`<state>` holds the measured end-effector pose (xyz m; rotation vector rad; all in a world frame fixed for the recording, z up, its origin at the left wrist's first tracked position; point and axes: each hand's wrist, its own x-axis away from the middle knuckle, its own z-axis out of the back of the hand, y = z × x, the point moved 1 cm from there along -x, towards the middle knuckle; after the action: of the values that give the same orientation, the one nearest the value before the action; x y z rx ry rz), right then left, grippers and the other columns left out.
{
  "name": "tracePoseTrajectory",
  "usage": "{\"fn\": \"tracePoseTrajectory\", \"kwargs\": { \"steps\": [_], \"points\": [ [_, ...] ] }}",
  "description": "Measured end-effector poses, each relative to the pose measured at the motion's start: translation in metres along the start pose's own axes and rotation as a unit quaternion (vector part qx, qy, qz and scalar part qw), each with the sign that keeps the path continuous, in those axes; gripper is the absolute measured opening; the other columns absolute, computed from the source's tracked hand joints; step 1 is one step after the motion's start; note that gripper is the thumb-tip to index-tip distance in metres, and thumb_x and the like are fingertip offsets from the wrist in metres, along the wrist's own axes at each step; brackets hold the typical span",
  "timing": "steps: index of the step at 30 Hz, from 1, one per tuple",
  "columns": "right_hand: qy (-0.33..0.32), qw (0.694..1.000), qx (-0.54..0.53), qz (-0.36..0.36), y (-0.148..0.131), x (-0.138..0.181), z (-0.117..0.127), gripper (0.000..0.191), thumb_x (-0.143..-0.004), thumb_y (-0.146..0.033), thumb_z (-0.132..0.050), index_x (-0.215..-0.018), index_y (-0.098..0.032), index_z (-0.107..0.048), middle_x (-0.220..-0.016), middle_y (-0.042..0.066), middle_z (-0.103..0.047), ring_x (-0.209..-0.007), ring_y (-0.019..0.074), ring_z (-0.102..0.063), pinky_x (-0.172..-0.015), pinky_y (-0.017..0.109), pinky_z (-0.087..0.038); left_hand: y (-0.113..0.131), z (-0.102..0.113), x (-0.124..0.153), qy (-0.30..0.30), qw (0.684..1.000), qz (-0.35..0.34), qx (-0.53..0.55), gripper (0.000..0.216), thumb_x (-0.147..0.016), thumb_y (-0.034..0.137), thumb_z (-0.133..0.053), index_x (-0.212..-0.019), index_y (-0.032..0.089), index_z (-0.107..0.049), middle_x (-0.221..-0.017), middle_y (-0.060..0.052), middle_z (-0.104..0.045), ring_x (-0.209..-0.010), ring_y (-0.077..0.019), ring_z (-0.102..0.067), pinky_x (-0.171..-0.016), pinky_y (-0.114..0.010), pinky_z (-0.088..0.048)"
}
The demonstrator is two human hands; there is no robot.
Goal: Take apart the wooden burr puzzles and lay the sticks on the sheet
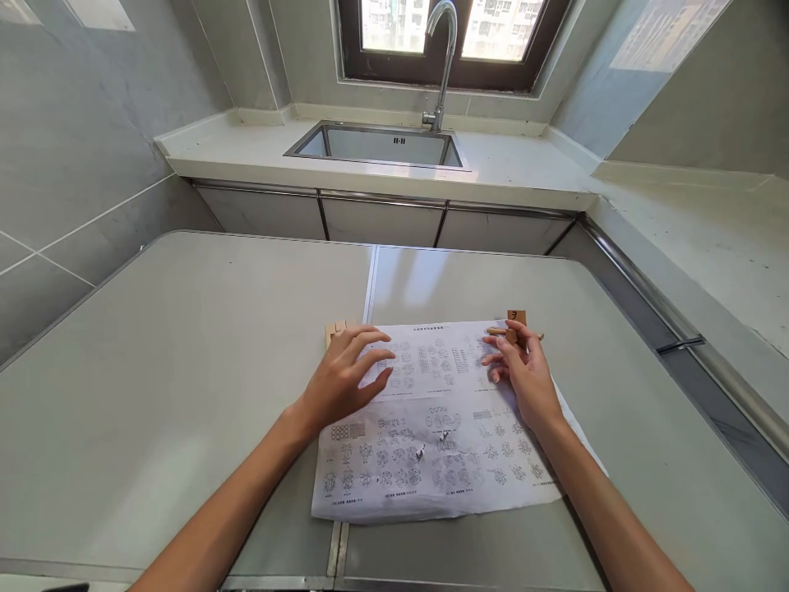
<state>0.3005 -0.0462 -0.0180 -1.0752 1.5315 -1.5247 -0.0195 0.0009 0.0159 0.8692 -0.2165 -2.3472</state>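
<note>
A person's two bare arms reach forward over a pale grey table [185,370] in a small kitchen. A large printed sheet [431,436], covered in small diagrams, lies flat near the table's middle, across the seam between the two table halves.

The left hand [345,374] rests on the sheet's upper left part, its fingers [376,362] spread and slightly curled, tips pressing the paper. The right hand [523,370] lies at the upper right part, fingers loosely together, with a slim wooden stick [496,331] lying under or between the fingertips; whether it is actually pinched cannot be told. A small wooden block [516,317] sits just beyond that hand at the sheet's far edge, and another wooden piece [336,330] peeks out at the far left corner.

To keep the sheet flat, it seems best to press evenly with both palms and smooth outward, since the near edge looks crumpled.

Beyond the table are a steel sink [382,146], a curved tap [445,57] and a window [444,33].
</note>
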Motion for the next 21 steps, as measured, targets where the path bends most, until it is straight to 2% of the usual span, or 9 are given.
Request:
{"fn": "tracePoseTrajectory", "kwargs": {
  "steps": [2,4,7,9,11,14,17,19,21],
  "points": [
    [0.006,1.000,0.004,0.014,0.003,-0.001,-0.001,0.041,-0.092,-0.059,-0.075,-0.112,-0.024,-0.065,-0.102,0.004,-0.068,-0.067,0.0126,-0.062,-0.050,0.023,-0.047,0.005,-0.004,0.001,-0.017,1.000,-0.014,0.010,0.015,-0.099,0.020,-0.065,-0.111,0.028,-0.070,-0.125,-0.008,-0.075,-0.127,-0.0290,-0.065,-0.109,-0.051,-0.051],
    [0.002,1.000,0.014,0.027,0.005,0.002,-0.002,0.039,-0.097,-0.061,-0.068,-0.095,-0.022,-0.065,-0.085,0.001,-0.062,-0.061,0.0112,-0.053,-0.051,0.024,-0.045,0.008,-0.008,0.002,-0.038,0.999,-0.023,0.017,0.013,-0.100,0.020,-0.063,-0.108,0.027,-0.070,-0.122,-0.008,-0.076,-0.125,-0.0283,-0.066,-0.107,-0.049,-0.053],
    [-0.035,0.998,0.034,0.035,0.003,0.014,-0.007,0.040,-0.102,-0.062,-0.062,-0.091,-0.023,-0.063,-0.074,-0.002,-0.056,-0.058,0.0120,-0.046,-0.054,0.026,-0.042,0.014,-0.012,0.003,-0.060,0.997,-0.023,0.042,0.012,-0.102,0.020,-0.060,-0.107,0.026,-0.069,-0.121,-0.008,-0.076,-0.121,-0.0280,-0.067,-0.104,-0.049,-0.055],
    [-0.090,0.994,0.041,0.037,0.000,0.023,-0.013,0.039,-0.104,-0.060,-0.059,-0.092,-0.023,-0.062,-0.072,-0.002,-0.055,-0.062,0.0134,-0.047,-0.060,0.027,-0.043,0.019,-0.014,0.003,-0.067,0.995,-0.010,0.075,0.013,-0.103,0.023,-0.061,-0.114,0.026,-0.068,-0.122,-0.009,-0.075,-0.121,-0.0283,-0.067,-0.105,-0.049,-0.056],
    [-0.150,0.987,0.035,0.040,-0.002,0.032,-0.019,0.038,-0.106,-0.058,-0.057,-0.094,-0.023,-0.063,-0.074,-0.002,-0.057,-0.062,0.0138,-0.047,-0.064,0.030,-0.045,0.025,-0.016,0.004,-0.065,0.990,0.020,0.120,0.028,-0.102,0.030,-0.066,-0.129,0.025,-0.062,-0.130,-0.012,-0.072,-0.125,-0.0297,-0.066,-0.107,-0.050,-0.056],
    [-0.247,0.969,0.013,0.022,-0.004,0.046,-0.028,0.039,-0.106,-0.059,-0.056,-0.093,-0.023,-0.062,-0.071,-0.002,-0.057,-0.056,0.0135,-0.046,-0.062,0.032,-0.044,0.033,-0.020,0.006,-0.061,0.972,0.087,0.209,0.076,-0.091,0.045,-0.082,-0.153,0.027,-0.042,-0.148,-0.017,-0.061,-0.136,-0.0343,-0.061,-0.112,-0.054,-0.054],
    [-0.341,0.940,-0.021,-0.012,-0.002,0.057,-0.033,0.038,-0.107,-0.057,-0.055,-0.094,-0.022,-0.060,-0.069,-0.002,-0.057,-0.055,0.0133,-0.048,-0.060,0.031,-0.042,0.040,-0.023,0.007,-0.085,0.941,0.122,0.304,0.112,-0.075,0.050,-0.095,-0.163,0.031,-0.027,-0.157,-0.020,-0.055,-0.143,-0.0386,-0.057,-0.118,-0.058,-0.048],
    [-0.391,0.919,-0.041,-0.034,0.000,0.062,-0.035,0.035,-0.108,-0.055,-0.055,-0.097,-0.022,-0.060,-0.069,-0.002,-0.058,-0.055,0.0126,-0.048,-0.060,0.031,-0.042,0.044,-0.024,0.006,-0.102,0.921,0.128,0.354,0.115,-0.073,0.046,-0.097,-0.164,0.031,-0.028,-0.152,-0.019,-0.060,-0.144,-0.0389,-0.056,-0.120,-0.058,-0.045],
    [-0.420,0.904,-0.064,-0.053,0.002,0.065,-0.036,0.032,-0.108,-0.053,-0.056,-0.102,-0.023,-0.059,-0.073,-0.002,-0.060,-0.054,0.0118,-0.049,-0.059,0.030,-0.042,0.046,-0.023,0.005,-0.101,0.909,0.138,0.379,0.106,-0.074,0.041,-0.096,-0.160,0.029,-0.036,-0.145,-0.017,-0.066,-0.141,-0.0379,-0.059,-0.119,-0.056,-0.046]
  ]
}}
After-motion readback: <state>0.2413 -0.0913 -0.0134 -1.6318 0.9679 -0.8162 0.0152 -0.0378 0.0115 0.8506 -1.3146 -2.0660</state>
